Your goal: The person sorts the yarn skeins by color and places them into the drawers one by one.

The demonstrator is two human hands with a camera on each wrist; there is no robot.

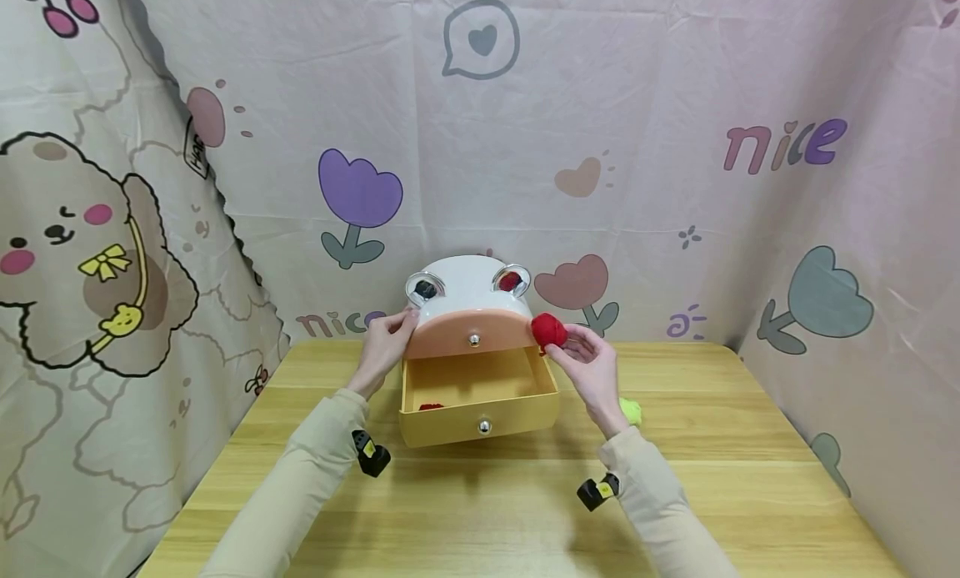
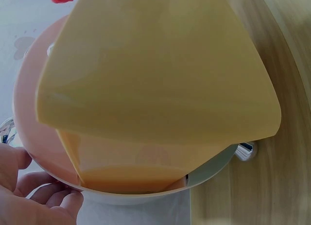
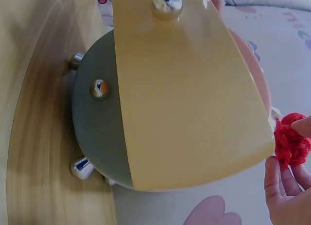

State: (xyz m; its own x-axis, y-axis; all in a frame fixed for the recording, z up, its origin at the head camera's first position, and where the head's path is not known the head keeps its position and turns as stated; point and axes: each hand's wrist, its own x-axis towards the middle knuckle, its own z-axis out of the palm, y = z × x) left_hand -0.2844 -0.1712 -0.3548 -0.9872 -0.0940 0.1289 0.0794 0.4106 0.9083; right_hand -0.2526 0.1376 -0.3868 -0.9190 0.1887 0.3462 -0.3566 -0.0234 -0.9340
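A small round drawer cabinet (image 1: 461, 288) with a white top and frog-like eyes stands towards the back of the table. Its yellow drawer (image 1: 517, 413) is pulled out, with a bit of something red (image 1: 431, 406) showing inside at the front left. The pink drawer (image 1: 442, 334) above it is closed. My left hand (image 1: 386, 344) holds the cabinet's left side, its thumb and fingers at the rim (image 2: 51, 183). Between the thumb and fingers of my right hand (image 1: 592, 368) is a red crocheted ball (image 3: 291, 140), held up beside the cabinet's right side.
A yellow-green ball (image 1: 632, 410) lies on the wooden table (image 1: 480, 520), partly hidden behind my right wrist. Below the yellow drawer is a grey-green drawer front (image 3: 95, 123) with a silver knob. Patterned cloth (image 1: 480, 144) hangs behind and at both sides.
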